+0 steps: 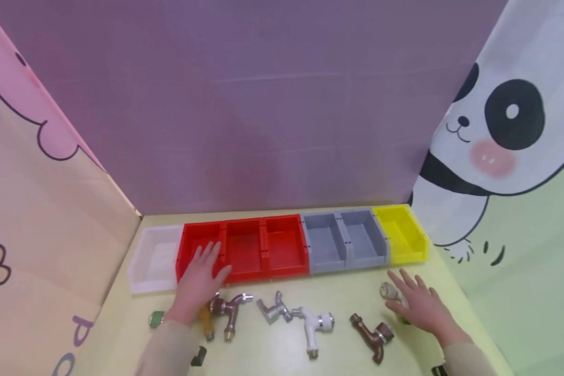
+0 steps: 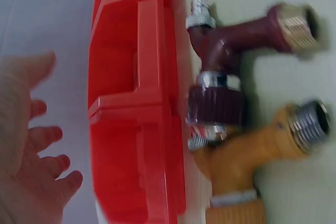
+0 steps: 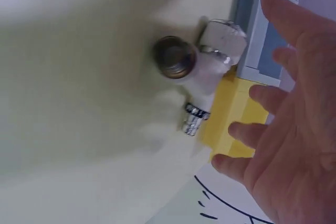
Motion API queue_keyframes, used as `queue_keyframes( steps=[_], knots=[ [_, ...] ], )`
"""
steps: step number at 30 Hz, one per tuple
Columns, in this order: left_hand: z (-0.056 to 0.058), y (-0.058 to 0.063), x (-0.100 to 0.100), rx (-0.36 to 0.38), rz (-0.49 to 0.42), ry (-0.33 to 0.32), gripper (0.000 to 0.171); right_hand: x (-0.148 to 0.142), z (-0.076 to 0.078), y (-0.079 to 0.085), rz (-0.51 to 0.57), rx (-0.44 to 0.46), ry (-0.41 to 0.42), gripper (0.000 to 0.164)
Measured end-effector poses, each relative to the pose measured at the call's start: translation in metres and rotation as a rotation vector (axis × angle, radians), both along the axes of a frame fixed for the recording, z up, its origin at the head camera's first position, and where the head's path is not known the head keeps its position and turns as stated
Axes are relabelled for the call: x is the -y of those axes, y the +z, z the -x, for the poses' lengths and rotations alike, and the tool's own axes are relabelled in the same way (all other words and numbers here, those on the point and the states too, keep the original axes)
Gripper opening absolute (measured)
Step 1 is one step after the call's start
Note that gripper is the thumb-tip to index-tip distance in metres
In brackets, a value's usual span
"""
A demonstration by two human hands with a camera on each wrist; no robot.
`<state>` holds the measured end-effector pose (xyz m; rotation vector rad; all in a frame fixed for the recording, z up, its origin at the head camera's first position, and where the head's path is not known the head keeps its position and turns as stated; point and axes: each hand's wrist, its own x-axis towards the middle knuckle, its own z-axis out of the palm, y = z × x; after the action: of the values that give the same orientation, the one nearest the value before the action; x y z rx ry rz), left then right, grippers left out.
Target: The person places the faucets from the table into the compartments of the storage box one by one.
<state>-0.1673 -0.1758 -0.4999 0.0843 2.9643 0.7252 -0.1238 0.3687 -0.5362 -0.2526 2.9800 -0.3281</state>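
Note:
My left hand [image 1: 198,284] hovers with fingers spread over the front of the leftmost red bin [image 1: 201,235] and holds nothing. Under its wrist lie a mustard-yellow tap [image 1: 207,322] and a maroon tap [image 1: 232,313], both also large in the left wrist view. A green-knobbed piece [image 1: 157,319] shows partly beside the forearm. My right hand [image 1: 423,308], also empty with spread fingers, is above a whitish tap [image 3: 206,74], which it partly covers in the head view. Between the hands lie a silver tap [image 1: 276,309], a white tap [image 1: 312,326] and a brown tap [image 1: 370,337].
A row of bins runs along the back of the table: a white bin [image 1: 157,256], several red ones, two grey bins [image 1: 324,237] and a yellow bin [image 1: 401,235]. A purple cloth wall [image 1: 272,115] stands behind, with printed panels at both sides.

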Motion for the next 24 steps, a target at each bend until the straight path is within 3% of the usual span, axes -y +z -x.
queue_keyframes(
  steps=[5,10,24],
  knots=[
    [0.017,-0.004,-0.010,0.040,-0.159,0.072,0.083,-0.009,-0.018,-0.012,0.066,0.029,0.077,0.082],
    [0.028,-0.012,-0.015,0.057,-0.275,0.104,0.080,-0.013,-0.024,-0.019,0.122,0.079,0.091,0.085],
    [0.034,-0.036,-0.004,0.140,-0.336,0.239,0.067,-0.012,-0.012,-0.030,0.116,-0.098,0.155,0.078]
  ],
)
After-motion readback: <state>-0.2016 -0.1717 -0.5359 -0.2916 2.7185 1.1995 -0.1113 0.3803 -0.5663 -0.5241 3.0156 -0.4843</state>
